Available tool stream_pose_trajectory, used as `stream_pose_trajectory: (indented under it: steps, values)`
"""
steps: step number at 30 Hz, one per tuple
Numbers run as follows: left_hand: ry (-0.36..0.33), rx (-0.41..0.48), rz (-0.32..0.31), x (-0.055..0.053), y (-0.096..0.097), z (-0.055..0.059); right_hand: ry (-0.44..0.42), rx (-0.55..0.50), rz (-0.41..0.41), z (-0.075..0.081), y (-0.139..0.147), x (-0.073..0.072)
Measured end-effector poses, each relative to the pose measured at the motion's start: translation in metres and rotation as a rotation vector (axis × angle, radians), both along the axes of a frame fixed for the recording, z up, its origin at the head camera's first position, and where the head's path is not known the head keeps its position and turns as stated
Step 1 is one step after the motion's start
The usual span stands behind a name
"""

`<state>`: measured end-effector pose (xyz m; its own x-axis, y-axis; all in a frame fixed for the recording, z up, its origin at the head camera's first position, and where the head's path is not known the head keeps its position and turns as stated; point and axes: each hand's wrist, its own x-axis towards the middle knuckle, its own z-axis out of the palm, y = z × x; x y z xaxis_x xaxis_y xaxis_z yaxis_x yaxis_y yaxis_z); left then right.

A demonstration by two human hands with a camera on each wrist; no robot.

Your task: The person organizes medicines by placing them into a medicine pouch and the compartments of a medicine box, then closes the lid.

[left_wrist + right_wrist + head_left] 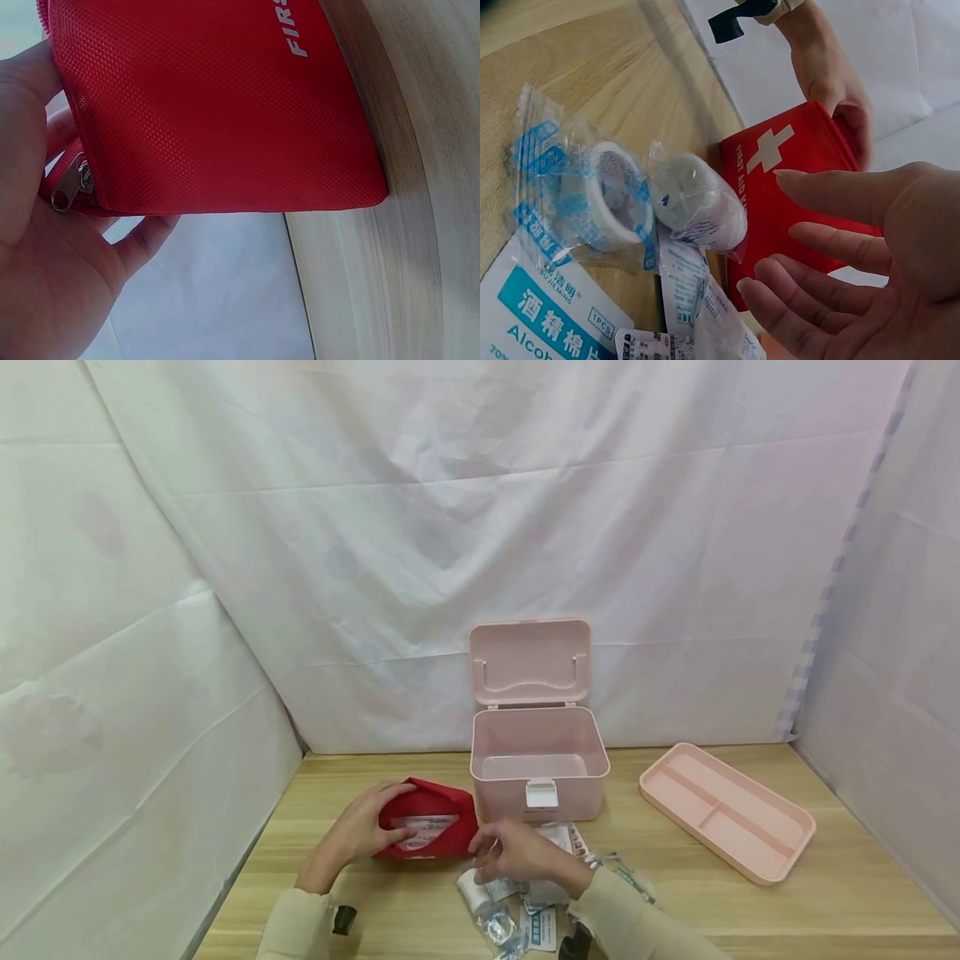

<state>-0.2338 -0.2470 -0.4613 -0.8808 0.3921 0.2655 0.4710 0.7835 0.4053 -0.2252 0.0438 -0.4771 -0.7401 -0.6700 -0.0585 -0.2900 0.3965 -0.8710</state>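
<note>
My left hand [363, 823] grips the left end of a red first aid pouch [461, 837], thumb and fingers at the rim of its open mouth. White printed packaging [426, 828] shows inside. In the left wrist view a metal zipper pull [67, 187] hangs by the palm. My right hand [517, 852] hovers at the pouch's right end, its fingers loosely bent and nothing visible in them. Below it lie a wrapped bandage roll [697, 202], a bagged roll of white tape [619, 187] and an alcohol pad packet [551, 307].
A pink box [540, 797] with its lid [531, 660] raised stands behind the right hand. To the right lies a pink divided tray [727, 810]. More small packets [557, 835] and clear-wrapped items [633, 881] are spread near the right forearm. White cloth surrounds the wooden table [847, 902].
</note>
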Motion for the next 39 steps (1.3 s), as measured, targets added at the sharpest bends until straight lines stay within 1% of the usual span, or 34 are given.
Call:
stream_pose_trajectory:
  steps: [8, 14, 19, 24, 31, 39]
  values:
    - [-0.009, 0.004, 0.007, 0.000, 0.001, 0.000, 0.057, 0.105, -0.007, -0.010, -0.003, 0.001]
    - [-0.025, 0.010, 0.012, 0.001, 0.001, -0.001, 0.102, 0.152, -0.012, -0.015, -0.007, 0.003]
    - [-0.030, 0.012, 0.016, 0.001, 0.001, -0.002, 0.134, 0.177, 0.012, -0.016, -0.009, 0.005]
    - [-0.034, 0.013, 0.021, 0.001, 0.001, -0.001, 0.110, 0.178, 0.041, -0.016, -0.012, 0.004]
    - [-0.042, 0.017, 0.017, 0.000, 0.000, -0.002, 0.034, 0.208, 0.032, -0.017, -0.019, 0.005]
    - [-0.028, 0.011, 0.002, 0.000, -0.001, -0.003, 0.017, 0.228, 0.025, -0.019, -0.024, 0.007]
